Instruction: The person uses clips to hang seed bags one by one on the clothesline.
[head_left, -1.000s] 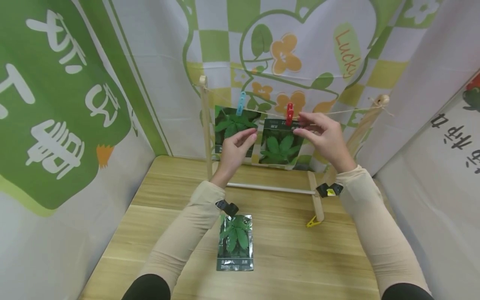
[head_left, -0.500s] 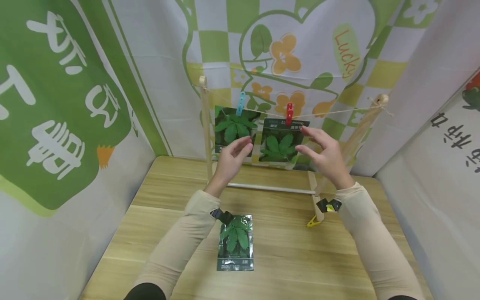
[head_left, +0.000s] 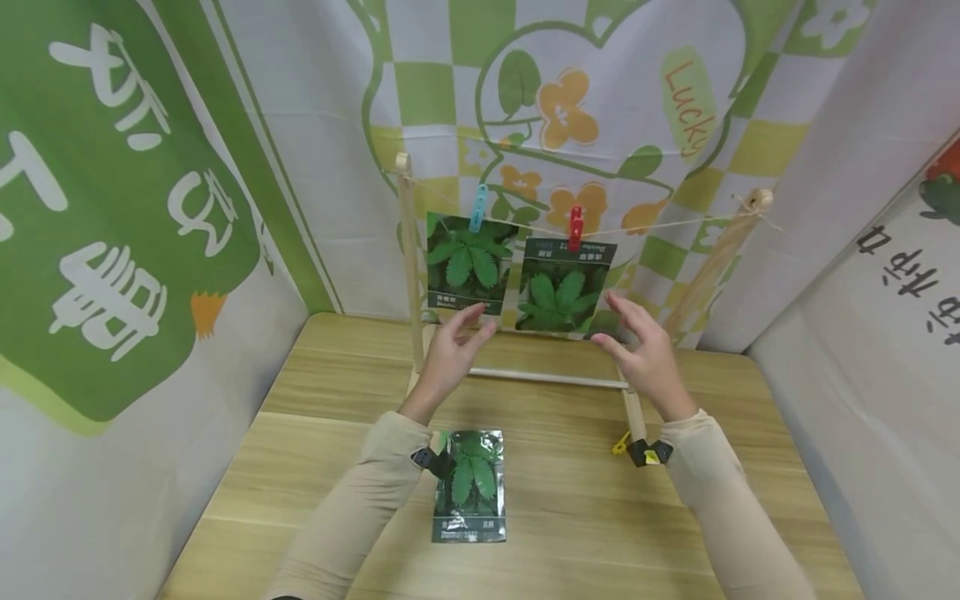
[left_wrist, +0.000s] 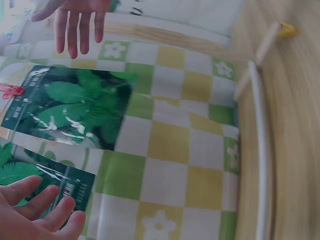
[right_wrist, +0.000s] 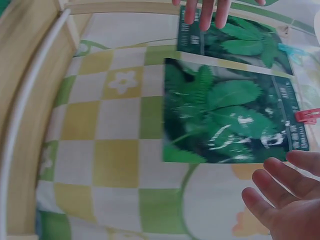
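Note:
Two green leaf-printed packets hang from a string between wooden posts. A blue clothespin (head_left: 478,208) grips the left packet (head_left: 471,265), and a red clothespin (head_left: 575,228) grips the right packet (head_left: 564,287), whose print is upside down. My left hand (head_left: 448,354) is in front of and below the left packet, fingers relaxed and holding nothing. By the lower right corner of the right packet is my right hand (head_left: 651,354), thumb and fingers spread apart with nothing between them. A third packet (head_left: 469,492) lies on the table, partly covered at its upper left by the left wrist's strap.
The wooden frame has a left post (head_left: 409,258), a right post (head_left: 708,265) and a pale lower rod (head_left: 547,379). A yellow clothespin (head_left: 621,444) is at the foot of the right side. Printed cloth (head_left: 423,92) hangs behind; the wooden table (head_left: 570,517) lies below.
Both hands have come down and back from the string toward the table. The right hand has left the red clothespin area; the right packet stays hanging. The packet on the table has not moved.

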